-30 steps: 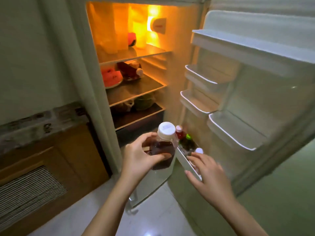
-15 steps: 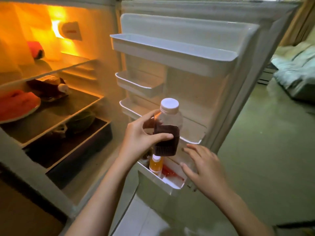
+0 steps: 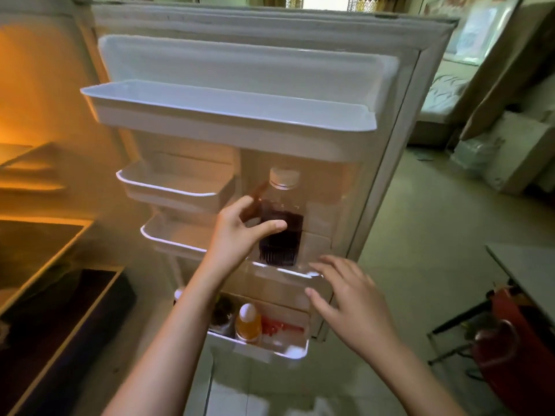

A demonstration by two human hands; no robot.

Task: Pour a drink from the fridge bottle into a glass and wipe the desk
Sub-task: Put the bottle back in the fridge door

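A clear square bottle (image 3: 282, 232) with a white cap, about half full of dark drink, is upright in front of the open fridge door (image 3: 240, 70). My left hand (image 3: 240, 232) grips it around the middle, thumb across its front. My right hand (image 3: 351, 304) is open with spread fingers, just below and right of the bottle, near the edge of a door shelf (image 3: 288, 273); I cannot tell whether it touches the shelf. No glass or desk is in sight.
The bottom door shelf (image 3: 270, 349) holds an orange bottle (image 3: 248, 324), a dark bottle and a red packet. The fridge's lit interior shelves (image 3: 42, 259) lie at left. A grey table edge (image 3: 525, 271) and a red stool (image 3: 510, 349) stand at right. Pale tiled floor lies below.
My view has swung right from the fridge interior to the door. My left hand has lifted the bottle from the low door shelf to mid-door height. My right hand stays open beside it.
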